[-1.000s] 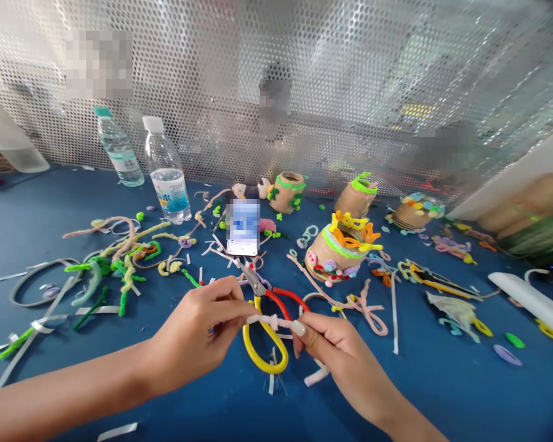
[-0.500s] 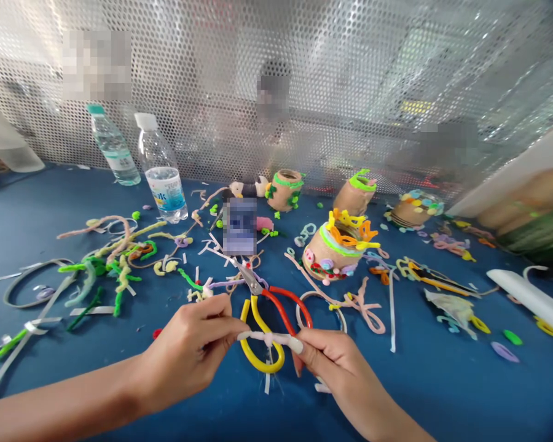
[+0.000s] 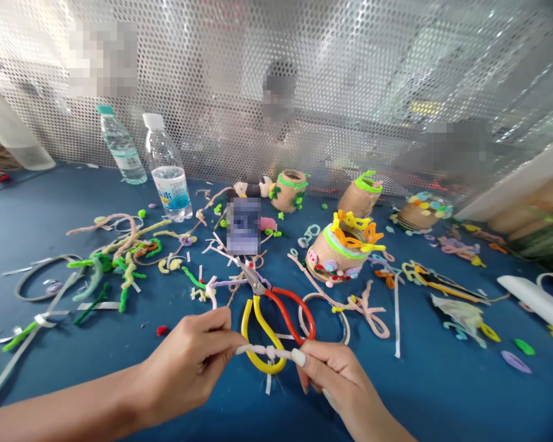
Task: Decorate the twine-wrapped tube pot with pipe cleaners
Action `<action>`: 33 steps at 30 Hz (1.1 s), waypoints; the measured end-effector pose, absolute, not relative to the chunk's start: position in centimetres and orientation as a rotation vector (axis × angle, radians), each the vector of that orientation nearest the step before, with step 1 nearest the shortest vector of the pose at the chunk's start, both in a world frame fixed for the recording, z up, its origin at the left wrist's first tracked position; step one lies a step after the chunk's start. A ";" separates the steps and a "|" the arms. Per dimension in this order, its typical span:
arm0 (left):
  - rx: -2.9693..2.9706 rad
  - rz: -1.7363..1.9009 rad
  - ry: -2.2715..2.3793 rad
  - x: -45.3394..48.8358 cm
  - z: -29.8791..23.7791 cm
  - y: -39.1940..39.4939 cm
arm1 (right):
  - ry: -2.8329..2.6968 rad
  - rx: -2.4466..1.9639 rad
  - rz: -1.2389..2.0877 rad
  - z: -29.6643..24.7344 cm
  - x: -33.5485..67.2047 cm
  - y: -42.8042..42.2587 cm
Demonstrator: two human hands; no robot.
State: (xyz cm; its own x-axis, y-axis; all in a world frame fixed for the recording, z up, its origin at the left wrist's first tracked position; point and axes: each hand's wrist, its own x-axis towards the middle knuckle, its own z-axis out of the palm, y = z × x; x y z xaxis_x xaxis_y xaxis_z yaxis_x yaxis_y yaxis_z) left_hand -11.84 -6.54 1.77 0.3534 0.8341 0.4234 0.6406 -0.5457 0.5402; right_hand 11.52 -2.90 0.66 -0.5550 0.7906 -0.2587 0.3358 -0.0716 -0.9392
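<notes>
A blue tabletop [image 3: 96, 350] runs up to a perforated metal panel [image 3: 203, 129]. Above its near part are the two hands — the left hand [image 3: 187, 362] and right hand [image 3: 338, 374] — each with thumb and fingers pinched together on a pale strip. Beyond the right one stands a decorated jar [image 3: 325, 248]; nearer lie spread scissors [image 3: 257, 287]. Smallest is the pale strip [image 3: 270, 352], stretched between the fingertips over the yellow handle — a knot at its middle.

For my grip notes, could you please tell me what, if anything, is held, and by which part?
A pale pipe cleaner, pinched on either side of its knotted bump by the left hand and right hand.
</notes>
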 end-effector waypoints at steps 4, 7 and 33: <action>2.326 0.974 1.331 -11.7 1.5 -6.5 | -1.876 -1.203 1.619 0.6 11.4 -3.0; 2.319 1.001 1.320 -12.3 1.1 -6.3 | -1.994 -1.203 1.502 0.8 11.8 -2.8; 2.041 0.527 1.445 -17.3 1.1 -7.4 | -2.070 -1.413 1.364 0.3 16.8 -3.0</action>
State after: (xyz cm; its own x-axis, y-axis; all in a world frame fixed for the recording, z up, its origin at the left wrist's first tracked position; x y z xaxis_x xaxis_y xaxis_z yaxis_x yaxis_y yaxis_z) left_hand -17.33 -7.36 1.08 0.3359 0.9418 -0.0109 0.7140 -0.2471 0.6551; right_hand 16.81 -2.98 0.28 -0.4782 0.8397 -0.2574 0.5680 0.0721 -0.8199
